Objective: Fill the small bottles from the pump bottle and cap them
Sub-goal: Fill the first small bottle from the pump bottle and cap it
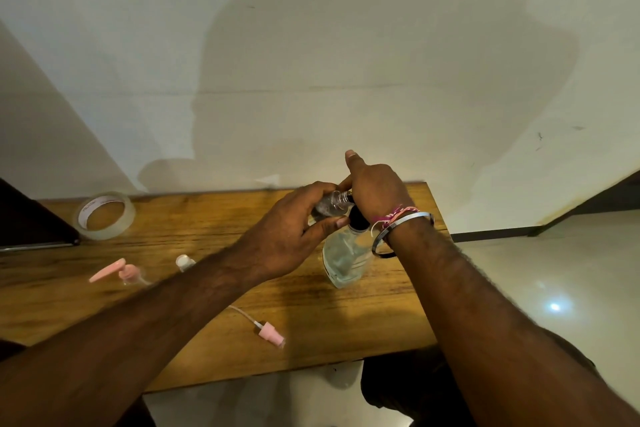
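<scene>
Left forearm: we see it reach in from the lower left, bare, angled up toward the middle; left hand (294, 229): back facing us, fingers and thumb curled round a small bottle (330, 206) lying tilted on its side. Right forearm: we note it coming in from the lower right, bare, two bands at the wrist; right hand (375, 189): back facing us, set on top of the pump bottle (346, 258), one finger raised; both hands meet, touching.

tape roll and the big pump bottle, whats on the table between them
In the head view, only bare wood of the table lies between the tape roll and the pump bottle, with the left hand above it.
</scene>
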